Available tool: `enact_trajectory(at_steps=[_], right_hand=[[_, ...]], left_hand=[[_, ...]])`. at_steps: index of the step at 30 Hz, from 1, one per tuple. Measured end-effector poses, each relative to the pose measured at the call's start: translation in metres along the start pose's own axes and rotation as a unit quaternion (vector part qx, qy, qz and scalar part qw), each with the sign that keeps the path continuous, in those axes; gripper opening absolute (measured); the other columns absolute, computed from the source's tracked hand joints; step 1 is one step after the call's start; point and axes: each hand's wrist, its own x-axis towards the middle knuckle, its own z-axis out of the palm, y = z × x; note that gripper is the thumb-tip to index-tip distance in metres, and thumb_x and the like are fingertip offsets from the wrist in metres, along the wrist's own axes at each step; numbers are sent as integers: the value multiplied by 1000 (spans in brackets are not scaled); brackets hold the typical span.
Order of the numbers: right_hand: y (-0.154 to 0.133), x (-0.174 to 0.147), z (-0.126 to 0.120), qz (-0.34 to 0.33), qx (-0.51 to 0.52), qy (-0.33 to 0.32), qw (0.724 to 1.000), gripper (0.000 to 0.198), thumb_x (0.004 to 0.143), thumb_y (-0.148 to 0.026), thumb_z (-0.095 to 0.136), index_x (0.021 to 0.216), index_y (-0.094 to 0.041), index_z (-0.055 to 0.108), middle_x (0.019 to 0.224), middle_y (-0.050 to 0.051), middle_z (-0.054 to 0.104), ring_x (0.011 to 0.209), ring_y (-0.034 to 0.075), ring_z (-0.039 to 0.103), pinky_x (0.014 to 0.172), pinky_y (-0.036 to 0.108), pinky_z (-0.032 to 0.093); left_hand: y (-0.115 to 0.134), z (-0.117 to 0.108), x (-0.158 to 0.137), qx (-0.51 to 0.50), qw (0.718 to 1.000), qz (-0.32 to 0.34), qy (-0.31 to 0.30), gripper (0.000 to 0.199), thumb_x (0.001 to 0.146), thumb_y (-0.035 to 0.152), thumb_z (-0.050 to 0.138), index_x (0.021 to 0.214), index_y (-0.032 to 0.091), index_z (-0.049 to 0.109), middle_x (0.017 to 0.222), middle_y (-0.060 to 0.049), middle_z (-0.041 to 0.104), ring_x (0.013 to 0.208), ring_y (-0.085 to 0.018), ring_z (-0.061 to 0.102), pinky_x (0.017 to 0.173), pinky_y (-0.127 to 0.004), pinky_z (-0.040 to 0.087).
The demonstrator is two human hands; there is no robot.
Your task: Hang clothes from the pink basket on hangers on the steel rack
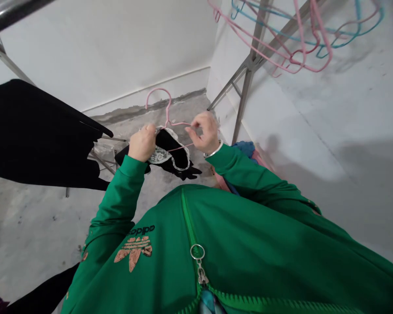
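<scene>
A pink clothes hanger [169, 109] is held out in front of me, its hook pointing away. On its left side hangs a black garment with white lace trim [166, 138]. My left hand [142, 143] is closed around the garment's edge at the hanger's left shoulder; its fingers hide that end. With thumb and fingers curled in a pinch, my right hand [207, 131] holds the hanger's right arm. Part of the hanger's lower bar crosses the neckline opening. The garment's lower part is bunched and dark, so its full shape is hidden.
At the left, a black garment [42, 139] hangs close by. Several pink and blue hangers [281, 48] hang at upper right before metal rack legs [244, 98]. Pink and blue cloth [244, 149] lies low behind my right sleeve. A metal bar [9, 13] crosses the upper left.
</scene>
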Motion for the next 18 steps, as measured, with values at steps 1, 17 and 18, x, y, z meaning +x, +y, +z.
enact_trajectory(at_steps=[1, 17, 18], right_hand=[[-1, -14, 0, -3, -15, -8, 1000, 24, 92, -38, 50, 79, -19, 53, 72, 5, 53, 74, 18, 49, 73, 35, 43], [64, -72, 88, 278, 31, -303, 911, 46, 71, -14, 58, 116, -11, 58, 103, 12, 65, 93, 22, 58, 93, 38, 44], [68, -73, 86, 282, 63, -297, 910, 40, 70, -14, 55, 109, -12, 61, 101, 11, 65, 92, 21, 58, 93, 36, 45]], left_hand=[[-4, -1, 0, -6, 1000, -11, 13, 19, 94, 20, 39, 104, 15, 54, 100, -14, 66, 92, -27, 64, 72, -31, 44], [-19, -22, -33, -71, 990, 50, 114, 24, 94, 30, 38, 103, 18, 57, 96, -11, 66, 93, -24, 63, 76, -31, 46], [-24, -22, -35, -67, 991, 38, 111, 24, 94, 30, 39, 103, 18, 57, 96, -11, 66, 92, -24, 63, 76, -31, 46]])
